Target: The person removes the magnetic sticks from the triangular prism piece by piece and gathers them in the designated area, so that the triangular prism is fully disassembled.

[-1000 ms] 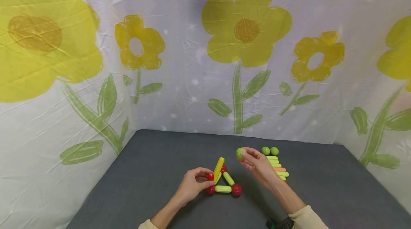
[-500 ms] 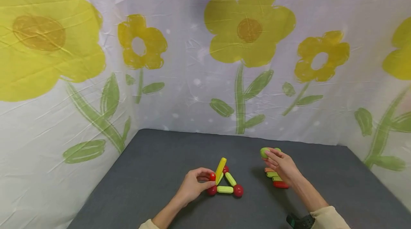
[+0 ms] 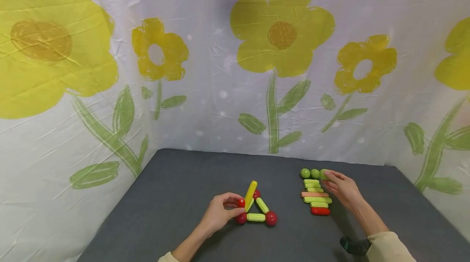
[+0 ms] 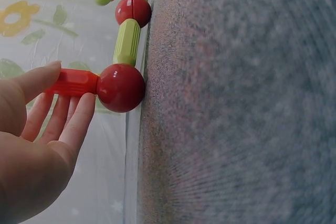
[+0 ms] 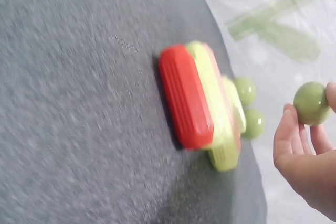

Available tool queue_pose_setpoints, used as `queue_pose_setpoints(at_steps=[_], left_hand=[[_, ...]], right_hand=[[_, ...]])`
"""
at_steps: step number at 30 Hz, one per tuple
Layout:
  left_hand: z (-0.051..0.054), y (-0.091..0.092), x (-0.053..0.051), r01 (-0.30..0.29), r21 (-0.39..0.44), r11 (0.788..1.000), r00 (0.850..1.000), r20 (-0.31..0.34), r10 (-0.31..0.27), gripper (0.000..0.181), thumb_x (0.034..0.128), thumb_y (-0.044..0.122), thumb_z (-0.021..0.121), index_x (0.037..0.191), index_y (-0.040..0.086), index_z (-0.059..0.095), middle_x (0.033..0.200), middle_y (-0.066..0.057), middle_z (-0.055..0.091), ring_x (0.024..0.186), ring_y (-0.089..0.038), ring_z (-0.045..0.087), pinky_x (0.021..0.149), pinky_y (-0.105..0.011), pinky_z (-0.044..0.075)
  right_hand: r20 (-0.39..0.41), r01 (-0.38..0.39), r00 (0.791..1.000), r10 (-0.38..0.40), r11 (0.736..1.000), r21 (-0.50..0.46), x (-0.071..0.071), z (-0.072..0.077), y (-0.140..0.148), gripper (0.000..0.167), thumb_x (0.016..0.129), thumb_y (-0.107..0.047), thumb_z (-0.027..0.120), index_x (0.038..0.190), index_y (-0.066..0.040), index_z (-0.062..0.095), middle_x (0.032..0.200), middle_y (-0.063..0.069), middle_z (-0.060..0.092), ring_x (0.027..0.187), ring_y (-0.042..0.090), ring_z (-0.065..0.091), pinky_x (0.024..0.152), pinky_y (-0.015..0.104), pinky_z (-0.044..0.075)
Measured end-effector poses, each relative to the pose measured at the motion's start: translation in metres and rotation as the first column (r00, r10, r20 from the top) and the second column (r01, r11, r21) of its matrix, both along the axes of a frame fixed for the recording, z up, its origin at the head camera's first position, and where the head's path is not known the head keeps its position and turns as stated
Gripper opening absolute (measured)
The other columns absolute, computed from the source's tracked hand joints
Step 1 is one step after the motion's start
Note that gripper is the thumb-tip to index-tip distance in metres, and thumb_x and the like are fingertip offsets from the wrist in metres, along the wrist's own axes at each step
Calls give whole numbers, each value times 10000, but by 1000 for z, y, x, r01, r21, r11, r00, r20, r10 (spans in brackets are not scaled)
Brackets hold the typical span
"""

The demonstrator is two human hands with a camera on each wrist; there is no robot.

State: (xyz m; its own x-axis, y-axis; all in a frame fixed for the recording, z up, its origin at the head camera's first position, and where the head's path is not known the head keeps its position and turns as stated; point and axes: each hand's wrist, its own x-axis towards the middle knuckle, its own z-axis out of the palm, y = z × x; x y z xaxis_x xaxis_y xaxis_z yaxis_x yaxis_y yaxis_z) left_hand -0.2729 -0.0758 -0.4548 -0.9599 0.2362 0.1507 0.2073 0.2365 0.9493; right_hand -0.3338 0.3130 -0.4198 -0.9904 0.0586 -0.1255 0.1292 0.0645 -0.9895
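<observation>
My left hand [image 3: 218, 214] pinches an upright red rod [image 4: 76, 82] whose end meets a red ball [image 4: 121, 88]. That ball is one corner of a triangle of red balls and light green rods [image 3: 256, 217]; a yellow rod [image 3: 251, 192] leans up from the triangle beside my fingers. Over on the right, my right hand [image 3: 345, 189] holds a green ball [image 5: 312, 103] between thumb and fingertips, beside two other green balls [image 3: 305, 173] [image 3: 315, 174]. Whether the held ball touches the table cannot be told.
Several rods lie in a column below the green balls: light green ones [image 3: 317, 200], an orange-pink one [image 3: 314, 194] and a red one [image 3: 320, 211]. The dark table [image 3: 176, 180] meets a flowered cloth [image 3: 213, 131] at its back edge.
My right hand has carried the green ball rightwards, from near the triangle to the end of the green ball row. My left hand keeps its pinch on the red rod.
</observation>
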Motion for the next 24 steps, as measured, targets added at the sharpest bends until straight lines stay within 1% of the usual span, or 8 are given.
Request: queue_pose_setpoints(at_steps=[3, 7, 11, 14, 17, 20, 23, 24], left_hand=[[0, -1, 0, -2, 2, 1000, 1000, 9, 2, 256, 802, 149, 780, 1025, 79, 676, 926, -5, 653, 868, -180, 620, 727, -297, 527], [-1, 0, 0, -2, 1, 1000, 1000, 16, 2, 261, 801, 157, 781, 1029, 84, 676, 938, -4, 654, 873, -179, 620, 738, -305, 528], [-1, -1, -1, 1, 1, 1000, 1000, 21, -1, 269, 802, 161, 780, 1037, 84, 675, 953, -5, 654, 881, -179, 619, 748, -310, 528], [0, -1, -1, 5, 2, 1000, 1000, 29, -5, 271, 804, 162, 778, 1041, 82, 674, 957, -4, 652, 884, -179, 618, 749, -311, 528], [0, -1, 0, 9, 5, 1000, 999, 31, -9, 268, 808, 155, 774, 1043, 77, 672, 962, -7, 652, 887, -183, 619, 754, -313, 528], [1, -1, 0, 10, 10, 1000, 1000, 28, -10, 260, 812, 148, 771, 1041, 74, 671, 962, -10, 652, 885, -187, 619, 753, -312, 528], [1, -1, 1, 15, 8, 1000, 1000, 24, -15, 255, 814, 150, 770, 1038, 78, 672, 961, -6, 653, 882, -183, 620, 747, -302, 528], [1, -1, 1, 15, 8, 1000, 1000, 23, -16, 254, 814, 150, 770, 1038, 79, 673, 963, -4, 654, 882, -181, 620, 746, -299, 527]], right_hand=[[-1, 21, 1000, -21, 1000, 14, -4, -4, 7, 720, 959, -322, 581, 1457, 67, 236, 1056, -35, 580, 899, 3, 616, 954, 316, 436], [8, 58, 998, -59, 998, 38, -10, -9, 15, 730, 959, -313, 581, 1450, 93, 226, 926, -78, 591, 833, -6, 620, 878, 264, 483], [18, 113, 993, -113, 993, 28, -17, -15, 19, 730, 953, -297, 590, 1437, 117, 231, 889, -67, 587, 785, 0, 617, 820, 234, 503], [21, 158, 987, -159, 987, 22, -23, -21, 19, 719, 950, -289, 593, 1425, 128, 250, 914, -39, 577, 763, -1, 610, 791, 216, 507], [23, 203, 979, -204, 978, 38, -29, -27, 18, 715, 950, -290, 590, 1418, 139, 261, 970, 19, 561, 745, -7, 599, 767, 199, 508], [27, 247, 968, -248, 968, 51, -35, -31, 17, 713, 944, -289, 600, 1410, 146, 280, 1084, 137, 539, 717, -11, 586, 743, 192, 511], [34, 263, 963, -266, 962, 77, -37, -34, 15, 720, 942, -293, 601, 1411, 149, 282, 1226, 261, 480, 686, -26, 568, 710, 186, 513], [39, 267, 962, -271, 959, 93, -38, -35, 15, 712, 944, -295, 596, 1412, 144, 289, 1268, 281, 454, 673, -34, 562, 698, 180, 512]])
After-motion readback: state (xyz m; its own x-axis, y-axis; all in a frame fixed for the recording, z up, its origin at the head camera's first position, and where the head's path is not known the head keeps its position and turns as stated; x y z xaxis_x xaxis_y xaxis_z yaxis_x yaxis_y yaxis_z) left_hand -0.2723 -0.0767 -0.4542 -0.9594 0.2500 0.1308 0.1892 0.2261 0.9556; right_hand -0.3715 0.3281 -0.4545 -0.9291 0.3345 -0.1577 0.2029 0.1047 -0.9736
